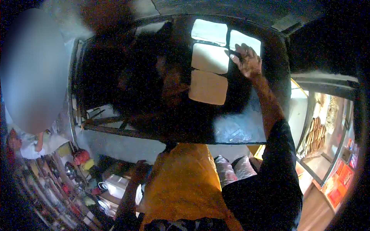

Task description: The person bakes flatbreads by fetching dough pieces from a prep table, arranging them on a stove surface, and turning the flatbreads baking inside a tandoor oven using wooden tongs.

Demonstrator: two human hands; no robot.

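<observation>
Four pale slabs (210, 57) lie on one dark table (241, 129), upper centre of the frame: three in a column, one alongside. Right hand (248, 61), fingers parted, over the fourth; left hand (142, 168), lower left, grip indiscernible. Bottom centre, one orange apron (183, 181).

The right hand (248, 61) reaches far forward, palm down, at the end of an outstretched arm. Its fingers are parted and slightly bent, pointing ahead and a little left, with the thumb out to the left side. The right forearm (268, 98) is bare and slants up and leftward from a dark, loose sleeve (266, 177) that covers the upper arm. The left hand (142, 168) is low and close to the body, well apart from the right; its fingers are too dark to make out. The left forearm (129, 196) angles upward to it from the bottom edge.
</observation>
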